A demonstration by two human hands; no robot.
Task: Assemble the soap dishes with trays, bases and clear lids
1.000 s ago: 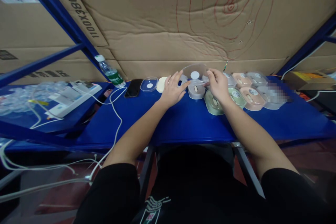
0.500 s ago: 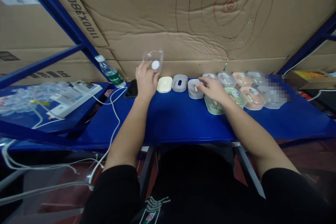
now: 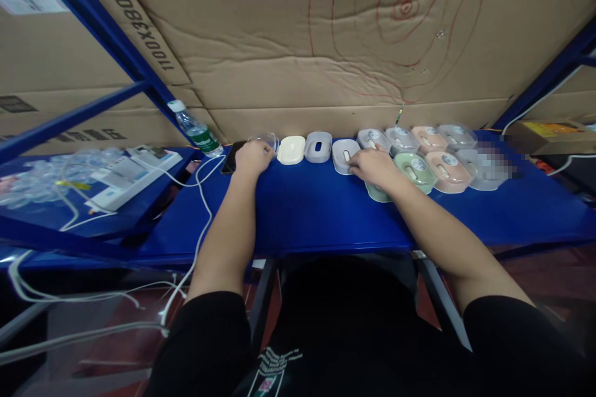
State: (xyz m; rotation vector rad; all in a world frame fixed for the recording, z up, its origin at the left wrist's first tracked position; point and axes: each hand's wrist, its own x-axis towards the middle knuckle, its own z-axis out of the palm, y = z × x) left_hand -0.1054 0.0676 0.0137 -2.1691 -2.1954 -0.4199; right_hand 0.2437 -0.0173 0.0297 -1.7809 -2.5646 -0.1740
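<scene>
At the back of the blue table, my left hand is closed on a clear plastic lid, low over the table beside a dark phone. Just right of it sits a cream open container, followed by a grey frame with an oval opening. My right hand has its fingers curled against the right side of a grey box with a pale oval piece in it. Under that hand a green box is partly hidden.
Several lidded boxes stand in two rows at the right, among them a green box and a pink box. A water bottle leans at the left, near a white cable. Cardboard walls the back.
My left hand has lowered the clear lid from in front of the cardboard to near the table. My right hand's fingers have shifted from the grey box's top to its right side.
</scene>
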